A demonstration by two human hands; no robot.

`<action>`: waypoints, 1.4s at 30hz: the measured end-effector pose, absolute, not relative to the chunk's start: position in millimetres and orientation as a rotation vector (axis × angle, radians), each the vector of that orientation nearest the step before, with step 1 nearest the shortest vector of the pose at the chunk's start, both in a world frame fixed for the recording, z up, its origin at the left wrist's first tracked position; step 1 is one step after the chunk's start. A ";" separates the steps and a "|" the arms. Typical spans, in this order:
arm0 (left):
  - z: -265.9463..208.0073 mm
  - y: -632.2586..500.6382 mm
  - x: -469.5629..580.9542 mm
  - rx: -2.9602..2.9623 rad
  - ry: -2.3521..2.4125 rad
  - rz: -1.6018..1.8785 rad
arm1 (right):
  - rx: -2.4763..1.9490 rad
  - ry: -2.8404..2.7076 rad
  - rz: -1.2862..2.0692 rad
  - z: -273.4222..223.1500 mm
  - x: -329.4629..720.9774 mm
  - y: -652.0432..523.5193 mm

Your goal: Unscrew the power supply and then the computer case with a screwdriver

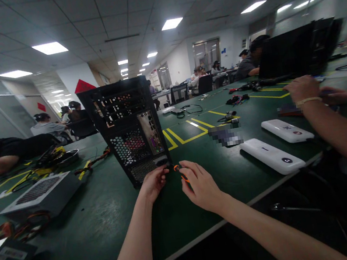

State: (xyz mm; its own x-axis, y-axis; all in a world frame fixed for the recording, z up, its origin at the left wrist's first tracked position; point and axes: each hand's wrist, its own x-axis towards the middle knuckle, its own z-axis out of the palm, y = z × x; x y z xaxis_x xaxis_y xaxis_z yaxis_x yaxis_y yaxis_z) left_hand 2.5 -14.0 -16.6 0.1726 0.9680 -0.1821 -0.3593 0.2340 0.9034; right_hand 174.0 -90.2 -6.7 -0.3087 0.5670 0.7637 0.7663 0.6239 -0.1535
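Observation:
A black computer case [126,131] stands upright on the green table, its rear side with the ports and mesh facing me. My left hand [153,184] is at the lower right corner of that rear side, fingers curled together; whatever they pinch, if anything, is too small to make out. Just to the right, my right hand [203,186] is closed around an orange and black screwdriver [184,177]. The tool points toward the case's bottom corner and my left fingertips. Whether its tip touches anything is not clear.
Grey power supplies [42,194] with cables lie on the left. Two white power banks [271,156] and a blurred phone [225,136] are on the right. A co-worker's arm [335,120] reaches in there. Black monitors [296,51] stand behind. The table's front edge [192,243] runs near me.

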 end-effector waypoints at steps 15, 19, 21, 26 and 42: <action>-18.3 -12.7 1.7 0.854 0.914 1.127 | -1.028 -2.038 -0.201 -7.5 176.1 -89.6; -19.3 -12.0 1.4 0.843 0.913 1.114 | -0.973 -2.093 -0.261 -5.3 172.8 -91.3; -19.8 -11.6 1.4 0.839 0.918 1.112 | -0.964 -2.113 -0.275 -6.0 172.1 -90.8; -18.2 -13.3 1.9 0.851 0.923 1.119 | -1.006 -2.068 -0.210 -8.9 174.5 -87.9; -15.7 -19.0 3.9 0.858 0.839 1.087 | -1.351 -1.838 0.148 -12.3 174.5 -87.2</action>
